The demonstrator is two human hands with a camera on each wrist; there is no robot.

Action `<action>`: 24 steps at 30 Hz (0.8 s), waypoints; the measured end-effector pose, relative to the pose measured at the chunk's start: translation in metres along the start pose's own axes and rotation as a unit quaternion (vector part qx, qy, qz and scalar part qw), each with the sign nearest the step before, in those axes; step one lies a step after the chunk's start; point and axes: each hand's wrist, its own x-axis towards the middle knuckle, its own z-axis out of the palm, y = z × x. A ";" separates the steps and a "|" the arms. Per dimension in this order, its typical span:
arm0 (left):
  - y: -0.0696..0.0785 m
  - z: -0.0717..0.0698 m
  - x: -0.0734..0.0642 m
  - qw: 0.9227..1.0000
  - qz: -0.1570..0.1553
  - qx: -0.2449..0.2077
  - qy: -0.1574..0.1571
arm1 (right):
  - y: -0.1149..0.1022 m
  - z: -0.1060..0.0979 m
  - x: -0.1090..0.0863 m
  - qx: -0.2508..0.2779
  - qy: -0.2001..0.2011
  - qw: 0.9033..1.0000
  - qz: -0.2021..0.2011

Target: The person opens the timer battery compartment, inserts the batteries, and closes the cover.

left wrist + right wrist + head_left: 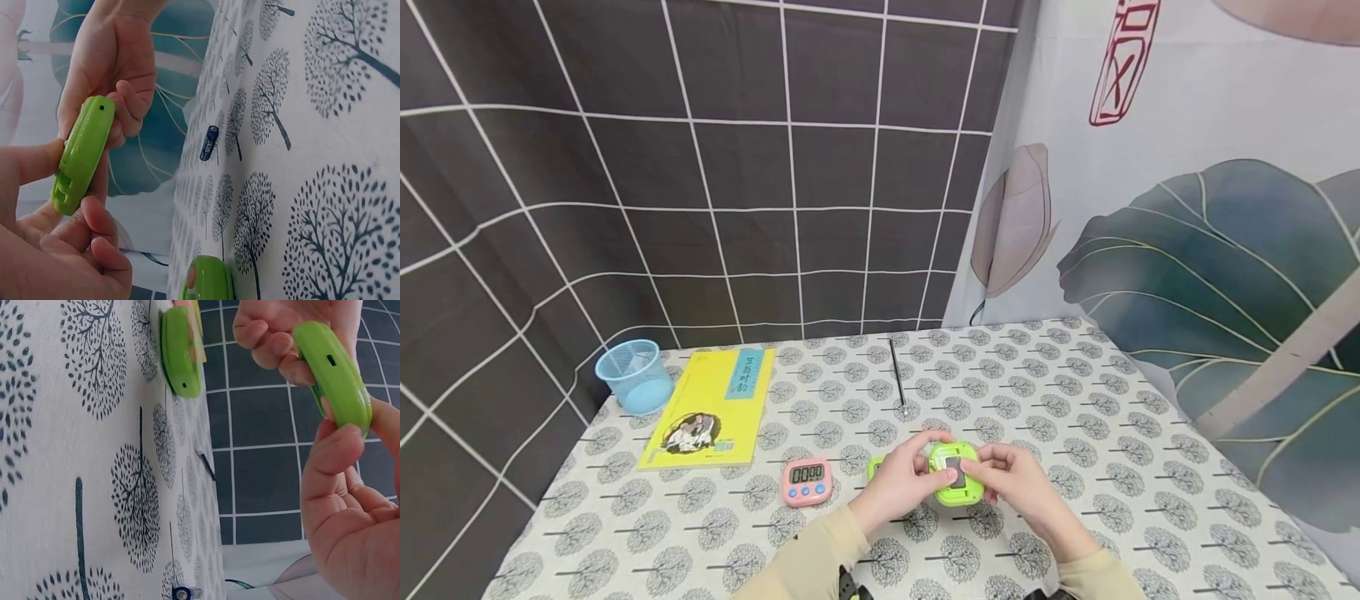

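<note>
Both hands hold a green digital timer between them above the table, its back with a dark grey patch turned up toward the head camera. My left hand grips its left side, thumb on the back. On the opposite side my right hand grips it, with the thumb also on the back. A second green timer lies on the table, mostly hidden by the left hand in the head view. A small dark blue battery lies on the cloth; the hands hide it from the head camera.
Left of the hands lies a pink timer with its display up. Farther back are a yellow book and a light blue mesh basket. A thin black stick lies behind the hands on the tree-patterned tablecloth.
</note>
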 end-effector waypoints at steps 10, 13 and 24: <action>0.003 -0.002 -0.003 0.999 -0.007 -0.039 -0.003 | 0.002 0.000 0.000 0.003 0.006 1.000 -0.001; 0.002 -0.002 -0.003 0.999 -0.007 -0.043 -0.007 | 0.002 0.000 0.000 0.001 0.003 1.000 -0.005; -0.003 -0.006 -0.003 1.000 -0.008 0.006 0.009 | 0.008 -0.005 -0.001 0.027 -0.039 0.999 0.001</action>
